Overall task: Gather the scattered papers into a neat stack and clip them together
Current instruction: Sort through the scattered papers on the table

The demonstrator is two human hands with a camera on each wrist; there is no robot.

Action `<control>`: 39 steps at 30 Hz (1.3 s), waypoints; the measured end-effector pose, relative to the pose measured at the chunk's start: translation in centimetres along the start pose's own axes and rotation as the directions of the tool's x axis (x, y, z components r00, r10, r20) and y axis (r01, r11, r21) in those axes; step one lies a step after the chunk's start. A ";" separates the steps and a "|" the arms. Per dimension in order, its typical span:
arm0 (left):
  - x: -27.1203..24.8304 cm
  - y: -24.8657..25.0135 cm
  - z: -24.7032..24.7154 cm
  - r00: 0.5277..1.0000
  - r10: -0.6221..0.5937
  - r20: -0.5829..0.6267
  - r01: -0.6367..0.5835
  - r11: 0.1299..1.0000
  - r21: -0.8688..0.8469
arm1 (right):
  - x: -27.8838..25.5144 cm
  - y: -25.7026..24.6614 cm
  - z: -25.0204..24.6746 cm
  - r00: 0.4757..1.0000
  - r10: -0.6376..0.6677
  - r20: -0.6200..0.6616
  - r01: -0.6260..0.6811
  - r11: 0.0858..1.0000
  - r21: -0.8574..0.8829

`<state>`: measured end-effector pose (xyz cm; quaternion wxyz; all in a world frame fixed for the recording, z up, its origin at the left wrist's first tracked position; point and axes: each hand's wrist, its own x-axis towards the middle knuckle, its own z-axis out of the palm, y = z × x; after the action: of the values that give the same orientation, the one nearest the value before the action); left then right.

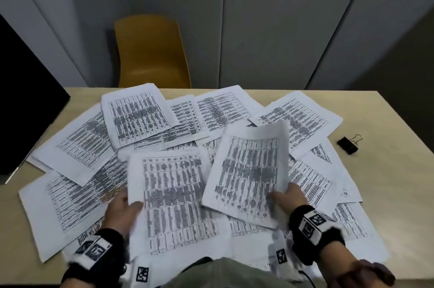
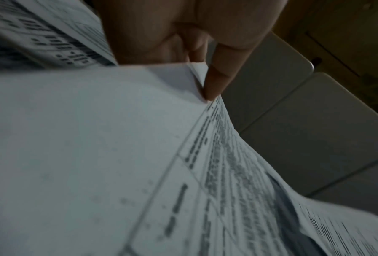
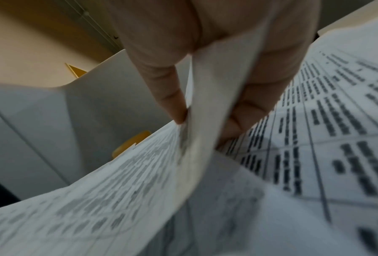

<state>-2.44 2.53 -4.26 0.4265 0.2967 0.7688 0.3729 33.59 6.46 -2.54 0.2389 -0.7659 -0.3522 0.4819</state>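
Note:
Several printed sheets [image 1: 138, 116] lie scattered and overlapping across the beige table [image 1: 387, 193]. My left hand [image 1: 124, 207] pinches the left edge of one sheet [image 1: 173, 196], thumb on top; in the left wrist view a fingertip [image 2: 214, 86] presses that sheet [image 2: 85, 147] at its corner. My right hand [image 1: 286, 196] pinches the lower right edge of a second sheet [image 1: 249, 170], lifted and tilted above the pile; the right wrist view shows thumb and fingers [image 3: 172, 97] clamped on the paper [image 3: 205, 107]. A black binder clip [image 1: 348, 144] lies on the table at the right, apart from both hands.
A yellow chair [image 1: 150, 52] stands behind the far table edge. A dark screen or panel [image 1: 25, 104] overhangs the table's left side. Grey wall panels [image 1: 281, 17] close the back. Bare table shows around the clip on the right.

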 end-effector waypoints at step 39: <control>-1.5 -0.2 5.4 0.979 -0.194 0.056 0.192 0.981 0.038 | 11.8 -4.8 -4.8 0.951 -0.310 0.009 0.182 0.535 -0.825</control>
<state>2.93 2.95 -5.71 0.4786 0.2384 0.7869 0.3082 39.86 18.45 -3.81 -0.0524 -0.7629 -0.6211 0.1717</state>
